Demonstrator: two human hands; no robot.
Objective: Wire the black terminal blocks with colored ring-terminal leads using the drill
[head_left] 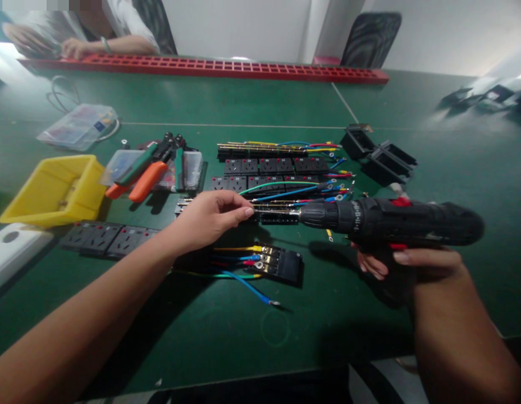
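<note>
My right hand (437,266) is wrapped round the handle of a black cordless drill (403,221), which points left. From its chuck a thin screwdriver bit (283,212) reaches toward my left hand (212,219). The left thumb and fingertips are pinched together at the bit's tip; whatever they hold is too small to make out. Below them lies a black socket strip (134,241), partly covered by my left forearm. At its right end, a black terminal block (281,264) carries yellow, blue, red and green wires. A loose blue wire (252,286) ends in a ring terminal.
Several more socket strips (277,165) lie behind my hands. On the left are a yellow bin (54,191), orange-and-green-handled pliers (149,174) and a clear plastic case (79,126). Black plastic housings (387,163) stand right. Another person's hands (75,47) work beyond a red grid rail (227,66).
</note>
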